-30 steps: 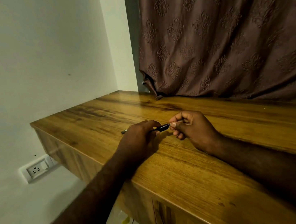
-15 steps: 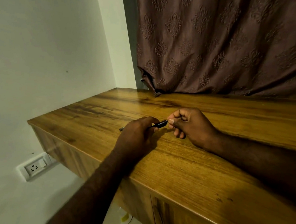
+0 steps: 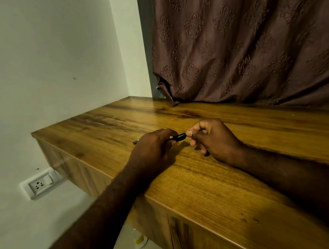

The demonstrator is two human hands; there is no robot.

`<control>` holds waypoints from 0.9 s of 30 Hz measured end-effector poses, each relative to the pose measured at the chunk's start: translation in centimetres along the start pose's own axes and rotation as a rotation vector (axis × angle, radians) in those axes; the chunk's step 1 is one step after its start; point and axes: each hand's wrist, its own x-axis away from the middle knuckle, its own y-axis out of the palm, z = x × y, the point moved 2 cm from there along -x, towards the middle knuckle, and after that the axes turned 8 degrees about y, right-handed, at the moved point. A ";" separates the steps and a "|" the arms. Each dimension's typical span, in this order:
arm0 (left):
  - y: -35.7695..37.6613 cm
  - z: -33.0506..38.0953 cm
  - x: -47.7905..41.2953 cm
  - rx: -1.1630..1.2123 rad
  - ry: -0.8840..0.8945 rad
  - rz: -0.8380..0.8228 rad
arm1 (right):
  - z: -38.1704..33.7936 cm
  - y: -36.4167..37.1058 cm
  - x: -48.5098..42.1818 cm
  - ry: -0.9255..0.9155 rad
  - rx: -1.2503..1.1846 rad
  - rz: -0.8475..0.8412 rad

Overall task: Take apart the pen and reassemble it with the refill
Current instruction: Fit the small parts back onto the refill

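Note:
A black pen (image 3: 178, 137) lies level just above the wooden desk top (image 3: 198, 182), held between both hands. My left hand (image 3: 152, 149) is wrapped around its middle, and a grey end of the pen pokes out on the left of that fist. My right hand (image 3: 213, 138) pinches the pen's right end with thumb and forefinger; the other fingers are curled. Most of the barrel is hidden inside the left fist. No loose refill shows.
A brown patterned curtain (image 3: 252, 35) hangs onto the desk's back edge. A white wall (image 3: 37, 68) stands to the left, with a socket and switch plate (image 3: 39, 184) below desk level. A small pale container (image 3: 140, 240) lies on the floor under the desk.
Both hands keep the same grip on the pen. The view has shifted slightly; the right fingers have moved a little at the pen's end.

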 end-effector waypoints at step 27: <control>0.8 -1.4 0.1 -0.049 -0.144 -0.031 | 1.1 -2.1 -1.9 -0.101 0.782 0.094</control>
